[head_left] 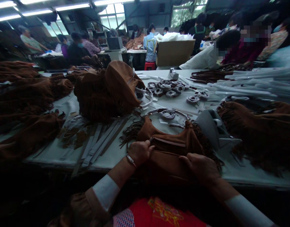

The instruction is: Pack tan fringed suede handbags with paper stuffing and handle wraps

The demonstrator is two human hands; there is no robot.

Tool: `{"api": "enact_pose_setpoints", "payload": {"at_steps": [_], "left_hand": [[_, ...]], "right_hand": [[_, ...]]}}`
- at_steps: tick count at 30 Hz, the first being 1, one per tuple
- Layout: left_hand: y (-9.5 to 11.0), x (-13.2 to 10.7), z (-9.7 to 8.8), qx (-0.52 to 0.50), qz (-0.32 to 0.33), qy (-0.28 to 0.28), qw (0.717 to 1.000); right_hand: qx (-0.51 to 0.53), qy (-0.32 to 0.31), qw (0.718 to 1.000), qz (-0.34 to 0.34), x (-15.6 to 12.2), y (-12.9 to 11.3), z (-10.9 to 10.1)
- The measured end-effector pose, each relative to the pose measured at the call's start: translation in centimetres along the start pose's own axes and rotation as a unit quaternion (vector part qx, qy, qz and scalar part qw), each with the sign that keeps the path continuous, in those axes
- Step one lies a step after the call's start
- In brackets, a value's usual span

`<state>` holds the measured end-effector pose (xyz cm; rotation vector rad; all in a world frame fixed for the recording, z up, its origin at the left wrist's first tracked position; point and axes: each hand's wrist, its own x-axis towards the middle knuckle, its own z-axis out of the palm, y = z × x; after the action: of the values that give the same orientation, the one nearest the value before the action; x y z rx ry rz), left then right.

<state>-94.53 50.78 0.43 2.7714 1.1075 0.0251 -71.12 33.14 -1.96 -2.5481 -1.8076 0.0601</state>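
While the brown bag lies at the bench edge, left hand closed on its zip end, right hand clasping its right side, forearms angled inward.

A white table carries brown fringed bags, strap coils and flat strips.

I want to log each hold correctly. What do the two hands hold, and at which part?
Both hold the brown fringed bag: the left hand at its upper left corner beside the zipper, the right hand at its lower right edge.
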Motion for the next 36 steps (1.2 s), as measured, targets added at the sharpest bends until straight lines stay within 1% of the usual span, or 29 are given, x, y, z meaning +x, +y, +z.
{"api": "enact_pose_setpoints", "payload": {"at_steps": [3,5,7,9,11,14,17,20,22,25,27,29,31,33,36], "left_hand": [[0.8,-0.3,-0.5,0.009,0.007,0.008,1.000],[1.9,-0.6,-1.0,0.016,0.033,0.026,0.999],[3.6,-0.9,-1.2,-0.001,0.098,0.038,0.994],[5.1,-1.1,-1.0,-0.033,0.168,0.038,0.984],[6.1,-1.2,-0.5,-0.060,0.206,0.036,0.976],[6.3,-1.2,0.3,-0.077,0.228,0.038,0.970],[5.8,-1.2,0.8,-0.059,0.257,0.042,0.964],[5.5,-1.1,1.2,-0.048,0.278,0.044,0.958],[5.6,-0.9,1.4,-0.055,0.279,0.044,0.958],[5.7,-0.3,1.7,-0.060,0.272,0.041,0.960],[5.6,0.0,1.7,-0.061,0.270,0.036,0.960],[5.3,0.0,1.6,-0.065,0.268,0.030,0.961],[4.9,-0.2,1.3,-0.069,0.259,0.028,0.963],[4.3,-0.6,0.8,-0.083,0.254,0.039,0.963],[3.3,-1.3,-0.1,-0.122,0.278,0.053,0.951]], "right_hand": [[-0.006,0.010,1.000,-0.015,0.0,0.0,0.0],[-0.002,0.035,0.999,-0.029,-0.3,0.0,0.1],[0.009,0.068,0.996,-0.049,-0.5,0.2,0.3],[0.023,0.106,0.992,-0.072,-0.9,0.4,0.4],[0.035,0.141,0.985,-0.095,-1.2,0.7,0.6],[0.056,0.171,0.976,-0.126,-1.7,1.3,0.7],[0.071,0.176,0.970,-0.151,-2.0,1.3,0.1],[0.066,0.211,0.962,-0.163,-2.4,0.3,-1.3],[0.067,0.230,0.952,-0.192,-2.8,-0.9,-2.3],[0.086,0.209,0.945,-0.238,-3.1,-2.7,-2.9],[0.101,0.194,0.948,-0.232,-3.1,-3.3,-2.5],[0.116,0.176,0.953,-0.219,-2.9,-3.3,-2.0],[0.132,0.143,0.956,-0.219,-2.6,-2.9,-1.6],[0.145,0.118,0.957,-0.220,-2.2,-2.5,-1.4],[0.162,0.108,0.959,-0.208,-1.8,-2.2,-1.3]]}}
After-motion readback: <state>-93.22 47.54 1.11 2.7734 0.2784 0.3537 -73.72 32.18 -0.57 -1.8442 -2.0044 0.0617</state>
